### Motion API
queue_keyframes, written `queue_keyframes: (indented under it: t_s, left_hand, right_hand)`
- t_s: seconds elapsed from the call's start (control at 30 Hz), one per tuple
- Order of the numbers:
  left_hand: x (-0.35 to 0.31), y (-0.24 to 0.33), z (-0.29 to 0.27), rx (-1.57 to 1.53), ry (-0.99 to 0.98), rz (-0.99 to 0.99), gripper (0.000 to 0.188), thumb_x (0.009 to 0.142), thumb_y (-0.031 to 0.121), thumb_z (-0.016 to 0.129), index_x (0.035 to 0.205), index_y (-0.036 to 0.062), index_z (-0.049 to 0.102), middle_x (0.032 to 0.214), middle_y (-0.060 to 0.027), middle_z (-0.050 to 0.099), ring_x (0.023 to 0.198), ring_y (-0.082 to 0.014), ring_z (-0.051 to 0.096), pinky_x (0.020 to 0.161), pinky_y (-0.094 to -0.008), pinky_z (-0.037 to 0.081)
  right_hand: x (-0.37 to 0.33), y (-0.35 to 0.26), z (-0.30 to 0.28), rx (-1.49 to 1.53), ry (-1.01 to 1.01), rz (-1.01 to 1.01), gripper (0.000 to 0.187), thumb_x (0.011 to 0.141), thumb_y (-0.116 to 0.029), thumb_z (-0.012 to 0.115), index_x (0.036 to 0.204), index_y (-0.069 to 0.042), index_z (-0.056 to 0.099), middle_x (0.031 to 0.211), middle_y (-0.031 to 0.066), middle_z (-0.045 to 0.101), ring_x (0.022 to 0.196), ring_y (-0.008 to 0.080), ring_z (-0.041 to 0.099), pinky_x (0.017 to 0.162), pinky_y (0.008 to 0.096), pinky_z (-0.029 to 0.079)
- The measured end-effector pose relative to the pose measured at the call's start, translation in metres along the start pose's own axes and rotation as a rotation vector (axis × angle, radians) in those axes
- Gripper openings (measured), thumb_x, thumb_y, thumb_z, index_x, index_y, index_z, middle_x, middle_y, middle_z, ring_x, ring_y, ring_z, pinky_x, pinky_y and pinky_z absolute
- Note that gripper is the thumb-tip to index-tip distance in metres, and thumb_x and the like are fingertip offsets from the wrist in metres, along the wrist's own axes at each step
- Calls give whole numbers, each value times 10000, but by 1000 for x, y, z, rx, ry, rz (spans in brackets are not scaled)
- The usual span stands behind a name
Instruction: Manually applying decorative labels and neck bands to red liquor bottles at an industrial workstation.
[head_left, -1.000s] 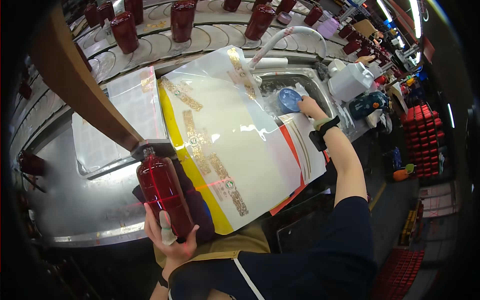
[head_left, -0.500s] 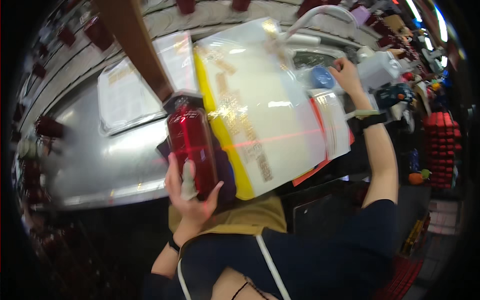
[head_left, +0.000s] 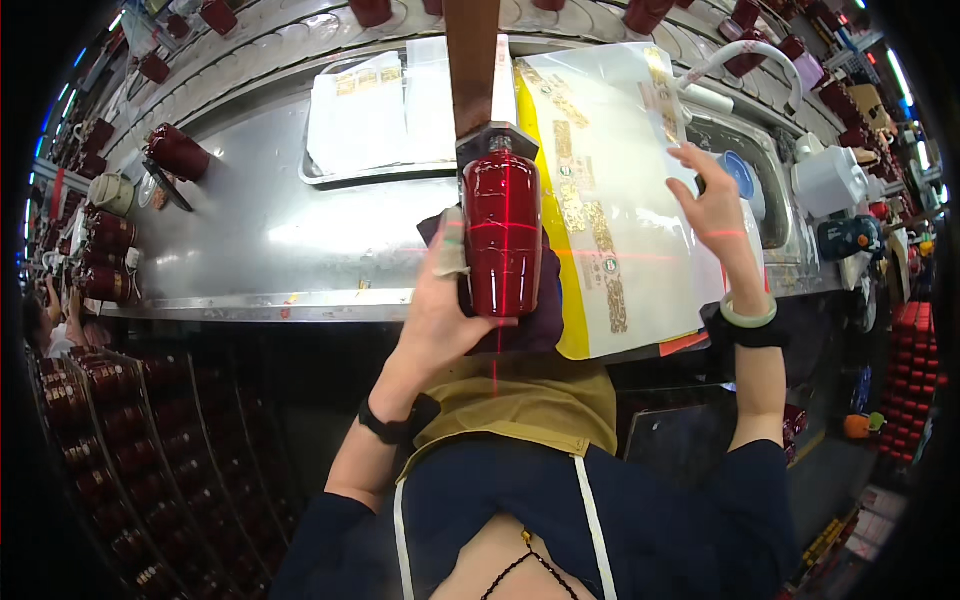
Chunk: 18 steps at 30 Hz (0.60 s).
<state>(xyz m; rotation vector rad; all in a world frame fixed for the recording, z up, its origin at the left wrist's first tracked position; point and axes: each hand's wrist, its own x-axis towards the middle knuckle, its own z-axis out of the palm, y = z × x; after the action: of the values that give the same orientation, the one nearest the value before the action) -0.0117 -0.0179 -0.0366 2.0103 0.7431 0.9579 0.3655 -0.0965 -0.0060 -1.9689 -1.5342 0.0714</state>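
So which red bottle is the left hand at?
The bottle at the wooden post's foot, right by the left hand; the other bottles sit farther out.

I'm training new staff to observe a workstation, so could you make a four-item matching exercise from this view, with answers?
Things:
1. Red glass bottle
2. Round blue container
3. White plastic jug
4. Right hand

Places or states:
A. To the right of the sink
B. Empty, fingers spread
C. Held by the left hand
D. In the sink

Pairs: 1-C, 2-D, 3-A, 4-B
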Motion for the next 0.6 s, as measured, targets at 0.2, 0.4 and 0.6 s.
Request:
queue_keyframes:
  t_s: [0.2, 0.4, 0.6]
  left_hand:
    - [6, 15, -6, 245, -136, 224, 1068, 626, 135, 919, 1545, 6, 389, 1555, -330, 356, 1406, -485, 410, 1137, -479, 399]
    - [54, -29, -55, -240, -114, -246, 876, 835, 232, 830, 1534, -30, 371, 1508, -262, 469, 1395, -351, 475, 1137, -394, 380]
    - [139, -99, -71, 298, 18, 15, 538, 945, 207, 695, 1415, -14, 553, 1203, -255, 667, 1038, -371, 646, 974, -408, 493]
  right_hand:
    - [-10, -82, 26, 248, -63, 183, 328, 849, -44, 759, 1173, -72, 710, 934, 49, 718, 621, 80, 515, 580, 244, 424]
    - [-28, -109, 57, 444, -49, 158, 268, 864, -32, 729, 1128, -83, 726, 800, 7, 655, 552, 49, 398, 512, 235, 352]
    - [-37, -122, 73, 477, -83, 179, 226, 878, -36, 718, 1104, -27, 714, 902, 68, 674, 694, 100, 598, 544, 254, 424]
